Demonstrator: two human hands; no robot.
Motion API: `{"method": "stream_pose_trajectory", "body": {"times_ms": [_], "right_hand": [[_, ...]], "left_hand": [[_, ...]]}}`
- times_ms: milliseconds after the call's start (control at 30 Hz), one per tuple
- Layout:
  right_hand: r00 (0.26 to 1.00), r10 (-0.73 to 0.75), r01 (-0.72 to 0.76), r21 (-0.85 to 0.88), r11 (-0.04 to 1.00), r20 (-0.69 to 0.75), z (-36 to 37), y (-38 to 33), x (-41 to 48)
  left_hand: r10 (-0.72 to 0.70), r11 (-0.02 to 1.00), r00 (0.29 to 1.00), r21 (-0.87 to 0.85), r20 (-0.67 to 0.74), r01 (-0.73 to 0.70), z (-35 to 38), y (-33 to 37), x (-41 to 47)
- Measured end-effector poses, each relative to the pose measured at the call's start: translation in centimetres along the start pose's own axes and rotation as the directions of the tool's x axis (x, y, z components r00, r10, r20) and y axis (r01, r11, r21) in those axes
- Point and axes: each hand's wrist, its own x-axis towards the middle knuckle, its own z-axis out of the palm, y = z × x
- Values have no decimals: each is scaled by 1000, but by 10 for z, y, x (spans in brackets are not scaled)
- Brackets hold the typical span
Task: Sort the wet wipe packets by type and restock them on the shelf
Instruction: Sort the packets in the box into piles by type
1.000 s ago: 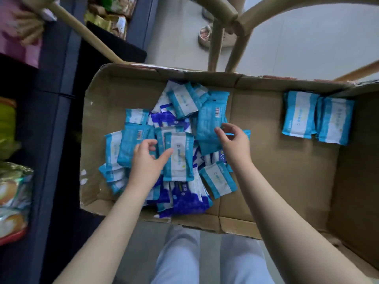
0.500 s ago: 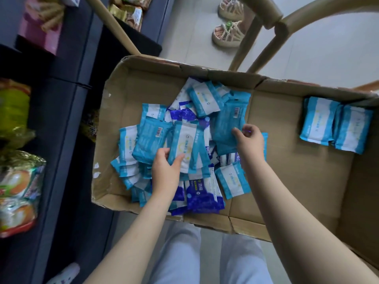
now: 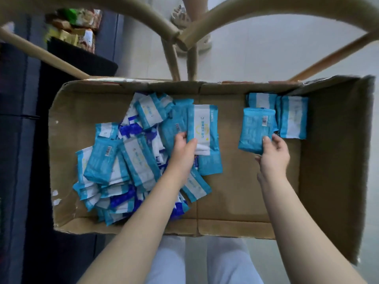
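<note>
Wet wipe packets lie heaped toward 9 o'clock in the cardboard box, light blue mixed with dark blue. The left hand grips a white-faced packet near the box's middle, thumb across its front. The right hand pinches a teal packet (barcode side up) just beside the sorted stack at 2 o'clock.

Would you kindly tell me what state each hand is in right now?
Left hand: grips a white-fronted wet wipe packet.
Right hand: pinches a barcode-up wet wipe packet.
</note>
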Motion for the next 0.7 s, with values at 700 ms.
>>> {"method": "stream_pose_trajectory", "body": {"times_ms": [700], "right_hand": [[960,-273,224,-402,888,-68,-61,-30,114]], "left_hand": [[286,864,954,454,-91,-216,162,-7,63]]}}
